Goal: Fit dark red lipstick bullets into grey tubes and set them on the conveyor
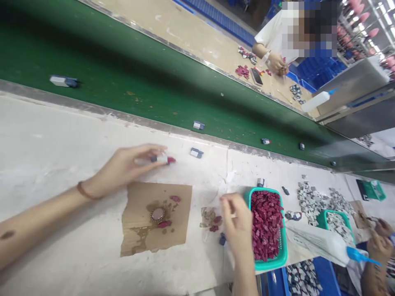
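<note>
Left hand (123,168) pinches a red-tipped part (163,159), long axis pointing right. Right hand (237,224), loosely curled and holding nothing visible, touches the basket (285,255).

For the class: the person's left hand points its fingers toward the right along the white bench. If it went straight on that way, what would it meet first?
Probably the small grey-and-white part lying on the white bench just beyond the left hand, which pinches a small piece with a red tip. Depth is unclear, so the hand might pass just beside it.
</note>
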Motion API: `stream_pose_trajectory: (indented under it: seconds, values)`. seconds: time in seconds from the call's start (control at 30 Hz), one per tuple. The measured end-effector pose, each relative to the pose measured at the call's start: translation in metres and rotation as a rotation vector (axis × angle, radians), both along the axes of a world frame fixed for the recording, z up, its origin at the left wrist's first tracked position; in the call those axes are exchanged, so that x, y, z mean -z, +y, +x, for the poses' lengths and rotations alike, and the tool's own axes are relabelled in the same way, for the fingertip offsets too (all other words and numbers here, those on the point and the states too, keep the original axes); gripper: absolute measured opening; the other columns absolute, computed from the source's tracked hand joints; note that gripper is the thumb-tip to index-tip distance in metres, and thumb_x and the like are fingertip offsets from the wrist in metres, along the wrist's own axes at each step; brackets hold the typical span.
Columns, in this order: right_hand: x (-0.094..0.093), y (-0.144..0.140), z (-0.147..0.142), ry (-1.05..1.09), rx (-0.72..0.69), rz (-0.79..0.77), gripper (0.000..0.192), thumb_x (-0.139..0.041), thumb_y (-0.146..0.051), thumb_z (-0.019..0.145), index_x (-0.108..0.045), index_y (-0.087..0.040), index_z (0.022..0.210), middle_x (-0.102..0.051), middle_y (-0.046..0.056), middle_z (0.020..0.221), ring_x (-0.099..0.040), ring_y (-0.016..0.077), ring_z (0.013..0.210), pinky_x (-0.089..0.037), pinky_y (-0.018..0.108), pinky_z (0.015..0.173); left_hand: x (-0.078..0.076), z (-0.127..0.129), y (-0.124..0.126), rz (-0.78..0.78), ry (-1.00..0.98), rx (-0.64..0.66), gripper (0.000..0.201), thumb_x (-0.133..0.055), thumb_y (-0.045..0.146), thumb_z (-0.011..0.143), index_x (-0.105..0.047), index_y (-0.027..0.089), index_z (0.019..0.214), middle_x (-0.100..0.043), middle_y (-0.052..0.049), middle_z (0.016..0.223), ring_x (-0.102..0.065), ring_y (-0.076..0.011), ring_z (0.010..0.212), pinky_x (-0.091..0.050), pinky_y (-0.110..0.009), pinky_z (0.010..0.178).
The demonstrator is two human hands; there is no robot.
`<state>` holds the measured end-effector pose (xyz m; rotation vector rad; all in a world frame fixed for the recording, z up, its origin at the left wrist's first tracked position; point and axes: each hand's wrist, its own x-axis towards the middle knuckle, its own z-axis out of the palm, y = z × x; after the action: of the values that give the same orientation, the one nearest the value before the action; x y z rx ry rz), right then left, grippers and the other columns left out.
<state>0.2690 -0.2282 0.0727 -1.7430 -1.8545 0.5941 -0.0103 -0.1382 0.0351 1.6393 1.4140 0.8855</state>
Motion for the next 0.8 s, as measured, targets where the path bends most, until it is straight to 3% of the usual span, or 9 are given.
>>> stream_pose_trajectory:
  seconds: [0.1,0.17,0.27,0.37,0.47,0.57,0.7,0.8]
  values:
    - [-0.008,-0.011,0.058,-0.33,0.213,0.018,0.019,-0.045,-0.028,0.092,-0.062,-0.021,0.093,-0.064,0.009,0.094,-0.058,0.026,0.089,-0.044,0.037,0.077,0.005,-0.008,0.05,0.093,0.222,-0.106,0.043,-0.054,0.052,0.085,-0.069,0.016,0.103,-0.073,-0.007,0.107,-0.064,-0.0258,0.094,-0.051,-0.035,0.087]
    - [-0.007,-0.018,0.087,-0.489,0.251,-0.029,0.023,-0.042,-0.028,0.09,-0.064,-0.021,0.093,-0.064,0.01,0.094,-0.057,0.0282,0.088,-0.045,0.04,0.076,0.013,-0.009,0.079,0.149,0.354,-0.118,0.039,-0.049,0.044,0.087,-0.068,0.014,0.104,-0.072,-0.009,0.107,-0.062,-0.0255,0.093,-0.05,-0.037,0.088]
    - [0.001,-0.024,0.109,-0.554,0.232,-0.095,0.027,-0.038,-0.026,0.091,-0.065,-0.021,0.093,-0.064,0.01,0.093,-0.059,0.0276,0.085,-0.046,0.041,0.075,0.024,0.003,0.111,0.225,0.428,-0.089,0.036,-0.044,0.035,0.089,-0.067,0.012,0.104,-0.069,-0.014,0.109,-0.056,-0.0294,0.105,-0.043,-0.044,0.098]
    - [0.01,-0.025,0.114,-0.514,0.21,-0.085,0.029,-0.037,-0.028,0.093,-0.065,-0.021,0.093,-0.065,0.011,0.094,-0.061,0.0276,0.087,-0.047,0.042,0.078,0.03,0.03,0.127,0.319,0.442,-0.058,0.034,-0.043,0.031,0.09,-0.067,0.013,0.107,-0.061,-0.016,0.121,-0.045,-0.0332,0.122,-0.034,-0.049,0.106]
    - [0.015,-0.025,0.116,-0.472,0.214,-0.042,0.033,-0.036,-0.034,0.095,-0.065,-0.019,0.093,-0.064,0.012,0.093,-0.061,0.0291,0.087,-0.048,0.045,0.079,0.03,0.065,0.135,0.397,0.339,0.125,0.035,-0.048,0.029,0.088,-0.062,0.015,0.116,-0.055,-0.016,0.129,-0.04,-0.035,0.127,-0.028,-0.054,0.108]
    - [0.015,-0.028,0.118,-0.392,0.247,0.033,0.036,-0.037,-0.041,0.096,-0.065,-0.02,0.096,-0.063,0.012,0.093,-0.061,0.0292,0.089,-0.049,0.046,0.081,0.031,0.097,0.141,0.342,0.209,0.259,0.038,-0.058,0.027,0.082,-0.061,0.014,0.117,-0.058,-0.015,0.124,-0.045,-0.0353,0.12,-0.031,-0.052,0.105]
    - [0.008,-0.036,0.112,-0.187,0.277,0.091,0.031,-0.047,-0.044,0.094,-0.067,-0.021,0.094,-0.065,0.011,0.101,-0.063,0.0273,0.096,-0.051,0.043,0.085,0.034,0.122,0.145,0.237,0.058,0.235,0.018,-0.06,0.021,0.079,-0.067,0.015,0.095,-0.063,-0.011,0.101,-0.053,-0.0308,0.106,-0.037,-0.046,0.101]
    - [0.001,-0.038,0.092,0.001,0.285,0.076,0.026,-0.052,-0.04,0.093,-0.069,-0.021,0.096,-0.07,0.009,0.096,-0.066,0.0241,0.087,-0.054,0.035,0.076,0.031,0.125,0.139,0.131,-0.131,0.167,0.01,-0.056,0.02,0.081,-0.064,0.017,0.087,-0.062,-0.008,0.093,-0.057,-0.0262,0.097,-0.041,-0.041,0.097]
